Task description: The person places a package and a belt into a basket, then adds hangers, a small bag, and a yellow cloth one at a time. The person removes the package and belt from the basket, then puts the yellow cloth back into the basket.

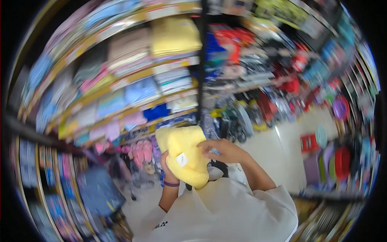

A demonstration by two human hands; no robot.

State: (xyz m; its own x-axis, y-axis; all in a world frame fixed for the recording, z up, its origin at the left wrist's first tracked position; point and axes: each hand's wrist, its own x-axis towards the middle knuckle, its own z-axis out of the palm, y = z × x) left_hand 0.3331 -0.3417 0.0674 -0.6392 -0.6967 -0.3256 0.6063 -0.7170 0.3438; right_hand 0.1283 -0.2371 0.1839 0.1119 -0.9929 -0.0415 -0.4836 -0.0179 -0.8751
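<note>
A folded, fluffy yellow towel (189, 141) with a small white tag (182, 159) is held up in front of my chest. My left hand (170, 171) grips its left edge, thumb on the near face and the other fingers hidden behind. At the towel's right edge is my right hand (223, 151), its fingers bent and the index fingertip at the cloth. Something small and bluish shows among those fingers, too blurred to name.
Shelves ahead and left hold stacked folded towels (176, 38). Pink slippers (142, 153) hang below them. Bagged goods (242, 117) line the shelf base on the right. Coloured plastic tubs (342, 163) and a red stool (309, 142) stand on the pale floor (278, 161).
</note>
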